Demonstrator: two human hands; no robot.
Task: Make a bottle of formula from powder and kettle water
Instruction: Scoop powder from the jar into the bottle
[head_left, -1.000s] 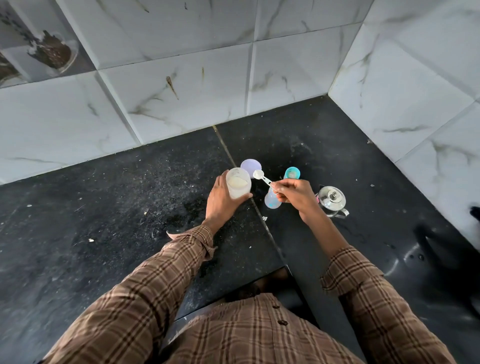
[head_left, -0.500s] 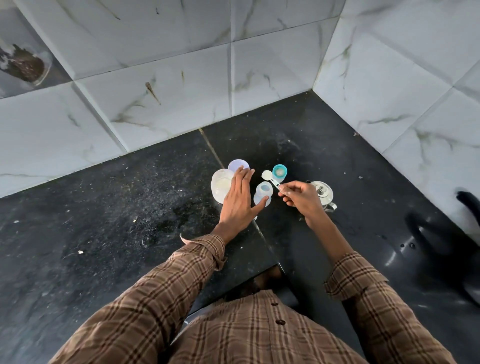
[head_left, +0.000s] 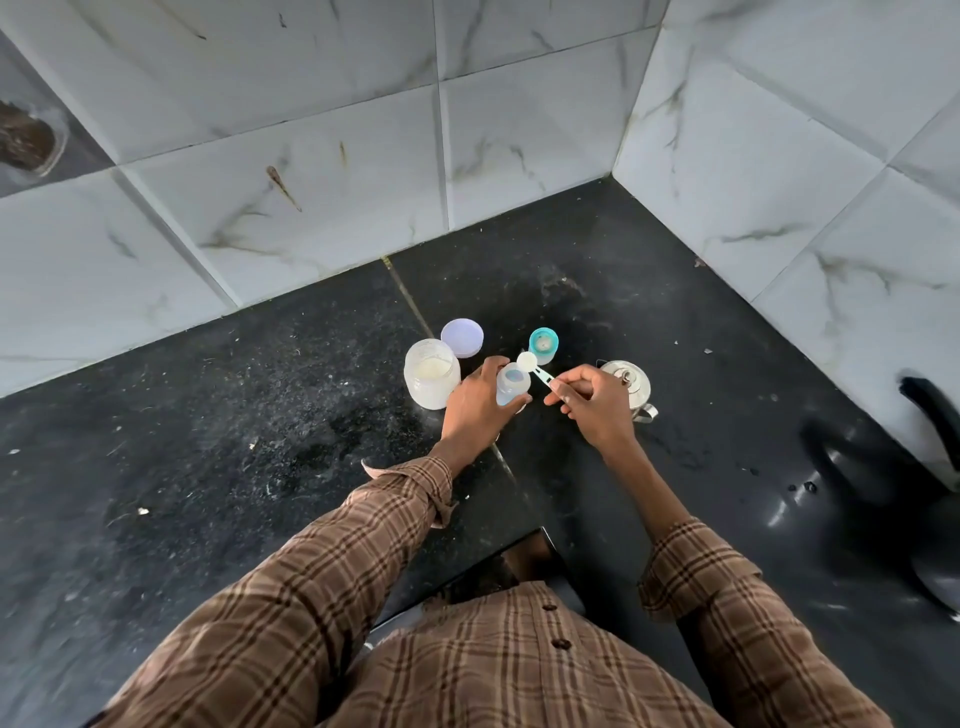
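Black stone bench (head_left: 208, 467) in a tiled corner. Left hand (head_left: 475, 410) wrapped round the open bottle (head_left: 512, 383), steadying it. Right hand (head_left: 592, 402) pinched the scoop (head_left: 535, 366) handle, bowl just beside the mouth. Narrow mouth: a tilt off-centre would likely spill powder. Powder jar (head_left: 432, 379) and kettle (head_left: 628, 384) flanked; teat cap (head_left: 543, 344) behind.

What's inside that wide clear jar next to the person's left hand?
The open jar holds pale, cream-coloured powder in its lower part. How deep the powder goes cannot be seen from above. Its lid lies behind it.
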